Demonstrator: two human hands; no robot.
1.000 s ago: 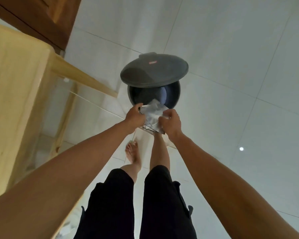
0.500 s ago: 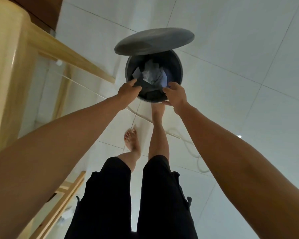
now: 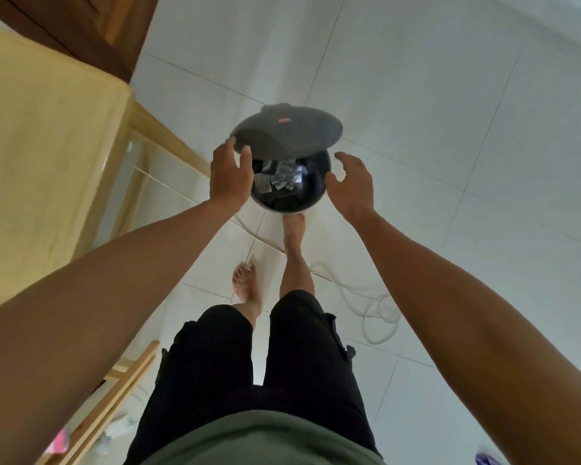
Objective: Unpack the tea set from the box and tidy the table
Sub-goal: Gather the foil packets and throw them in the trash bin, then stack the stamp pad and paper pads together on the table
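A dark round pedal bin (image 3: 311, 199) stands on the white tiled floor with its lid (image 3: 287, 132) raised. Crumpled clear wrapping (image 3: 282, 176) lies inside it. My left hand (image 3: 230, 177) hovers over the bin's left rim, fingers spread, empty. To the right of the rim my right hand (image 3: 353, 186) is also empty and spread. My right foot (image 3: 294, 229) is at the bin's base.
A pale wooden table (image 3: 44, 142) fills the left side, with a wooden rail (image 3: 114, 397) below it. A white cable (image 3: 369, 303) loops on the floor to the right of my legs. A brown wooden door (image 3: 81, 25) is at the top left.
Both hands held the wrapping over the bin, then dropped it inside. They have since drawn apart and up, empty. The lid has tilted lower.
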